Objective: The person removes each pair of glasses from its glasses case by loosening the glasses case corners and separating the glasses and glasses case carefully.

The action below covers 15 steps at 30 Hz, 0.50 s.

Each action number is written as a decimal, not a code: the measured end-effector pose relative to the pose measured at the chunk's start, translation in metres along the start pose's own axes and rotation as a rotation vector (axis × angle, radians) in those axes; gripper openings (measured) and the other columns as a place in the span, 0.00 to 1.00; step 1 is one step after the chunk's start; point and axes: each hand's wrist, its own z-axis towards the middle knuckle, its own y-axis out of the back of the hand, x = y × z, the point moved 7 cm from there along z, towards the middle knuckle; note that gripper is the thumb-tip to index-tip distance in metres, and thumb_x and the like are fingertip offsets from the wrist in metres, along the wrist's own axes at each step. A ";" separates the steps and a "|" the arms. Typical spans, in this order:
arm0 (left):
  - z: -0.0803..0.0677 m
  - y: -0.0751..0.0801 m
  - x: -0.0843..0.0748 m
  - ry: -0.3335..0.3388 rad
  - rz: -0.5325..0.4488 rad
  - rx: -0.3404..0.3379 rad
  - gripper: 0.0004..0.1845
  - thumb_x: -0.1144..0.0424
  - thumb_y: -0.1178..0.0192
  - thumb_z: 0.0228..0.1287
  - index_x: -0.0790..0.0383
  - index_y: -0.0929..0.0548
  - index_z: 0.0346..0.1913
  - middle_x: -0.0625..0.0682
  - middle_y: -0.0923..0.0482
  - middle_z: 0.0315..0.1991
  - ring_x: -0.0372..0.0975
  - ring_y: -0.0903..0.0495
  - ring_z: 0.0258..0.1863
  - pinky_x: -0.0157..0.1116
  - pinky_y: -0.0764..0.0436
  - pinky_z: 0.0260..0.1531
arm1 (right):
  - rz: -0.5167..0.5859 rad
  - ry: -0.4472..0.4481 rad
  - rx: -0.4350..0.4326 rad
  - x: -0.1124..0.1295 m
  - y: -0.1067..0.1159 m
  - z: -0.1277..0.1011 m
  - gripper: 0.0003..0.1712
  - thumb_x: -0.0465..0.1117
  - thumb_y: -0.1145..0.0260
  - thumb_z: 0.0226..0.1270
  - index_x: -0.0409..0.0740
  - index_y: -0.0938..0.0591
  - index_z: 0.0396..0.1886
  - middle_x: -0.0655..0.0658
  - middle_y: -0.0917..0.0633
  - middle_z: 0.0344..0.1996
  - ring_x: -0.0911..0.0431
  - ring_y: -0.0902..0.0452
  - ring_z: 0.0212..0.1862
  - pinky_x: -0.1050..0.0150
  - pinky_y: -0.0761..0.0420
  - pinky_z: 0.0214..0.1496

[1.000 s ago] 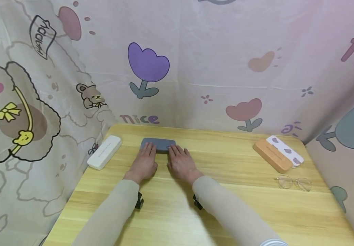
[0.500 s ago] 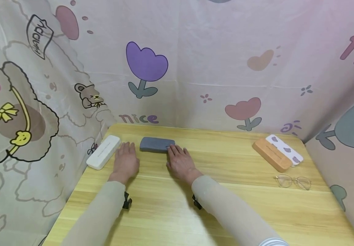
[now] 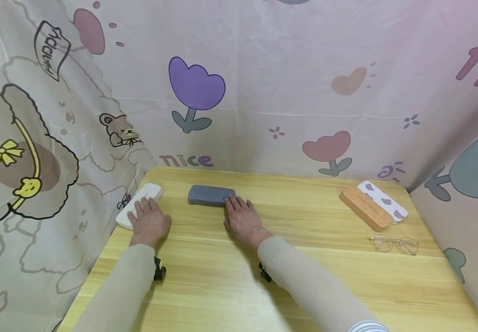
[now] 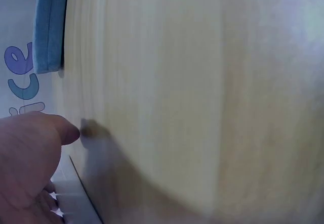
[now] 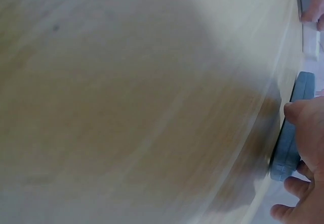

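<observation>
While both palms lie flat on the wooden counter [image 3: 263, 286], the two hands are plainly busy with two different glasses cases; the left hand [image 3: 149, 222] rests on the near end of the white glasses case [image 3: 149, 191], which lies slantwise at the counter's left edge hard against the cartoon-print curtain [image 3: 35, 138]; its fingers [image 3: 143, 207] look straight and slightly spread over the lid, pressing or touching rather than curling round it, though the left wrist view shows only a thumb and a sliver of pale case and settles nothing more; the right hand [image 3: 244, 220] lies just to the right of the grey glasses case [image 3: 211, 195], fingers stretched and a little apart, their tips meeting the case's right end, and the right wrist view shows the thumb [image 5: 298, 114] laid against that blue-grey edge, so I would judge it is steadying the case, not gripping it; the grey case sits shut and level toward the back of the counter, between the two hands, well clear of the left one; the white case runs out from under the left fingertips toward the far-left corner; over on the right, well apart from either hand, an orange glasses case [image 3: 365, 208] lies side by side with a white case with purple patches [image 3: 384, 206], and a pair of thin-rimmed spectacles [image 3: 394, 243] lies open on the wood just in front of them.
</observation>
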 end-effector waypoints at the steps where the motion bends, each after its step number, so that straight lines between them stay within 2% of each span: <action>1: -0.001 -0.001 0.001 0.001 0.001 0.010 0.44 0.55 0.57 0.78 0.84 0.63 0.79 0.81 0.71 0.80 0.75 0.70 0.79 0.75 0.69 0.72 | -0.002 0.001 0.002 0.000 0.000 0.000 0.41 0.60 0.47 0.84 0.44 0.42 0.85 0.43 0.40 0.84 0.46 0.42 0.83 0.44 0.36 0.81; 8: -0.007 -0.004 -0.002 -0.014 0.024 0.014 0.42 0.56 0.57 0.79 0.82 0.62 0.80 0.79 0.69 0.81 0.73 0.68 0.80 0.72 0.68 0.74 | 0.001 -0.012 0.022 0.000 0.002 0.005 0.42 0.60 0.48 0.84 0.43 0.43 0.85 0.43 0.41 0.84 0.47 0.43 0.83 0.44 0.37 0.81; 15: -0.018 -0.006 -0.009 -0.018 0.031 -0.035 0.39 0.62 0.61 0.77 0.82 0.59 0.80 0.79 0.64 0.81 0.73 0.63 0.80 0.73 0.64 0.74 | 0.031 -0.059 0.029 0.001 0.000 0.008 0.42 0.60 0.47 0.84 0.44 0.44 0.86 0.44 0.42 0.85 0.46 0.42 0.83 0.41 0.38 0.81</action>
